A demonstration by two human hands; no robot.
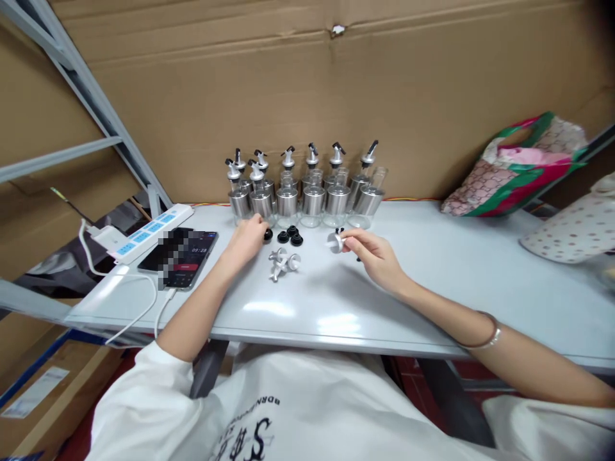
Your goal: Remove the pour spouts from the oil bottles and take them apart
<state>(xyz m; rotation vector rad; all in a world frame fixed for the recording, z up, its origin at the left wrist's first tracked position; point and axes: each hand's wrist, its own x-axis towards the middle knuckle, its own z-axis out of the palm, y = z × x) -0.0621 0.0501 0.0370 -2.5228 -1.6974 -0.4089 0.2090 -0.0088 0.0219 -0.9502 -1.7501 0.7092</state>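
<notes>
My right hand [377, 257] pinches a silver pourer spout [335, 242], its round disc facing left, above the table. My left hand [247, 238] has its fingers closed at a black rubber stopper [268, 235], the leftmost of a small group; the fingertips partly cover it. Several more black stoppers [290, 236] sit just right of that hand. Nearer the front lies a small pile of loose silver pourer spouts [284, 263]. Behind the hands stand glass-and-steel bottles [313, 203] in two rows. The back row and two front-left bottles [261, 203] carry pourers; the other front bottles have open necks.
On the left of the grey table [432, 256] are a phone [192, 259] with a cable and a white power strip [152, 232]. A patterned bag [514, 173] and a dotted white bag [567, 234] rest at the right. Cardboard [288, 83] forms the back wall.
</notes>
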